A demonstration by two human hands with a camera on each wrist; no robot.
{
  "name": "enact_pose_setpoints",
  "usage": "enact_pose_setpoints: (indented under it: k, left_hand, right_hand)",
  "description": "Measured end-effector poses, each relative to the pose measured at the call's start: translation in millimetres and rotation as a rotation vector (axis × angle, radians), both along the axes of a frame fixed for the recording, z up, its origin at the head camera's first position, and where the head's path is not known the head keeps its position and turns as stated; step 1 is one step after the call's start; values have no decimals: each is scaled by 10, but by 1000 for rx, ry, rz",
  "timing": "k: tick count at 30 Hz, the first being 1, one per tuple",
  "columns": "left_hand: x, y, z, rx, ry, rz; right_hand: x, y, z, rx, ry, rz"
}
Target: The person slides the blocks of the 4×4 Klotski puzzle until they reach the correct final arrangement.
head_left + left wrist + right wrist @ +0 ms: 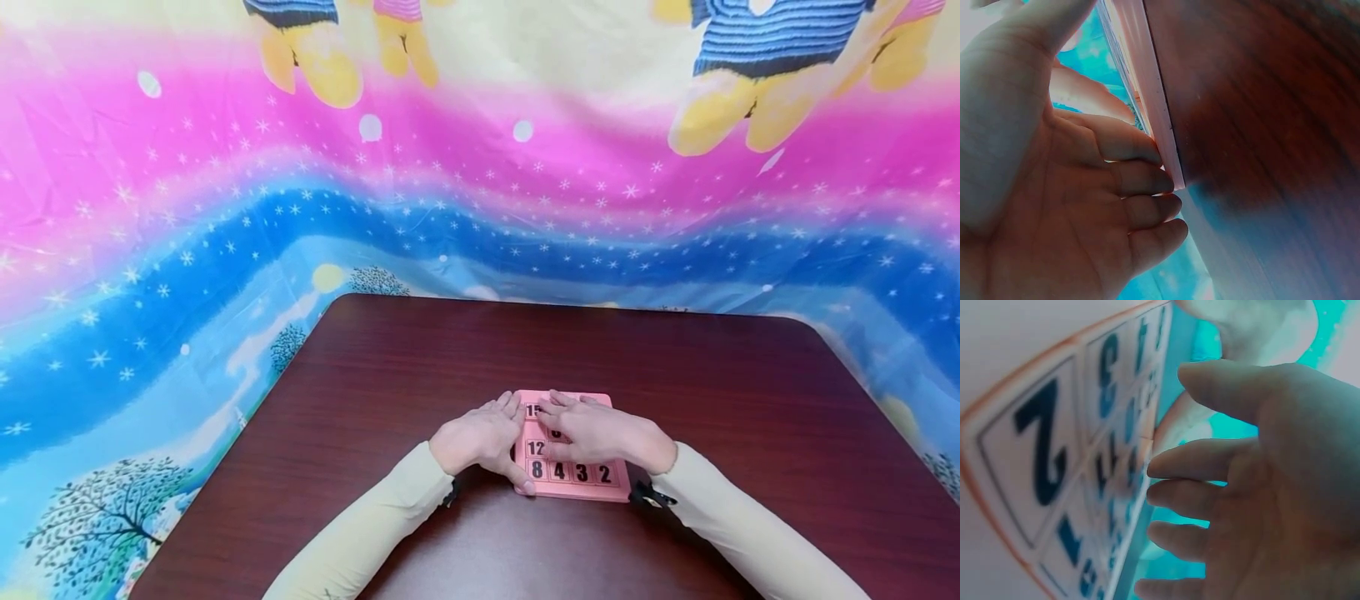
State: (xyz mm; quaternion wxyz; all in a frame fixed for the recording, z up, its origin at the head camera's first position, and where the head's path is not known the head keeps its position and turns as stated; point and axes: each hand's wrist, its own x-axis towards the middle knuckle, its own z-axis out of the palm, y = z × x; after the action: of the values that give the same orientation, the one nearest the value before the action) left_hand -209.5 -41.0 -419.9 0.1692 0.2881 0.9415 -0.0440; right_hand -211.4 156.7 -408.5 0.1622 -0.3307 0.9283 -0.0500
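A pink sliding number puzzle (582, 485) lies on the brown table, its bottom row reading 8, 4, 3, 2. My left hand (483, 437) is at its left side, with the thumb by the near left corner. In the left wrist view, the fingertips of that hand meet the puzzle's side edge (1159, 100), fingers nearly straight. Over the puzzle's upper part stretches my right hand (600, 432), its fingertips at the left columns near the 15 and 12. The right wrist view shows its loosely straight fingers (1188, 494) close over the numbered tiles (1041, 444). Some tiles are hidden beneath it.
The dark wooden table (435, 350) has rounded far corners. Behind and beside it hangs a colourful cloth backdrop (450, 167) with snowflakes and trees. A black wrist strap (652, 496) shows under the right sleeve.
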Motion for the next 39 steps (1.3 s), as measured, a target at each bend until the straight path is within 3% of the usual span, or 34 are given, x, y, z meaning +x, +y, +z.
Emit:
enact_pose_setpoints:
  k: [13, 19, 33, 39]
  left_hand:
    - [4, -8, 10, -11, 11, 0]
    - [9, -17, 2, -6, 12, -4]
    - [13, -13, 1, -6, 11, -2]
    - [14, -6, -5, 0, 3, 8]
  right_hand:
    - [-29, -29, -75, -8, 52, 42]
    - [18, -42, -63, 2, 32, 39]
    - [232, -14, -72, -26, 81, 89]
    - [216, 16, -55, -21, 49, 68]
